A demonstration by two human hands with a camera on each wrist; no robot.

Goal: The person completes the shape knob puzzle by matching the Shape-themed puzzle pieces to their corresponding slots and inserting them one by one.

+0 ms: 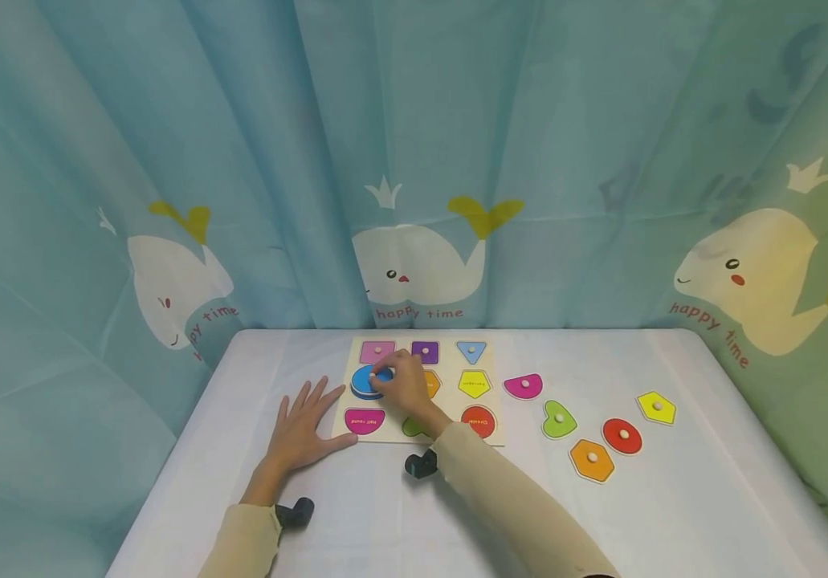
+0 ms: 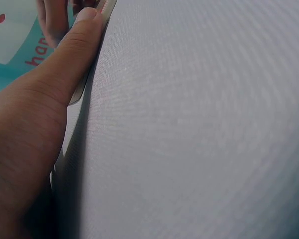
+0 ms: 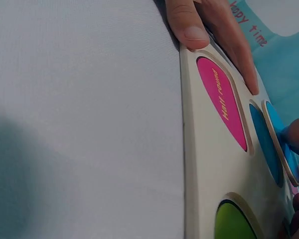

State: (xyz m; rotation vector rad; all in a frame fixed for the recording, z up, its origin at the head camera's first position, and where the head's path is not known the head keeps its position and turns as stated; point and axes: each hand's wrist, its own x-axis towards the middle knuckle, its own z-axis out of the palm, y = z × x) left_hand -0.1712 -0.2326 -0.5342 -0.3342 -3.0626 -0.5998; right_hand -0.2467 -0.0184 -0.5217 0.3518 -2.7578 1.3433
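A pale shape puzzle board [image 1: 448, 363] lies at the table's far side. My right hand [image 1: 411, 391] pinches the knob of a blue oval puzzle piece [image 1: 363, 380]. In the right wrist view that piece [image 3: 283, 144] is slightly above the blue oval recess [image 3: 267, 147], with a gap between them. My left hand [image 1: 301, 433] lies with fingers spread at the board's left edge, its thumb and a fingertip touching the board. Knobbed pink rectangle [image 1: 369, 351], purple square [image 1: 425, 359] and blue triangle [image 1: 471, 358] pieces sit in the far row.
Right of the board lie loose knobbed pieces: magenta half round [image 1: 522, 390], green heart [image 1: 556, 425], red circle [image 1: 616, 431], orange hexagon [image 1: 590, 468] and yellow pentagon [image 1: 662, 413]. A blue curtain [image 1: 565, 201] with whale prints hangs behind the white table [image 1: 356, 514].
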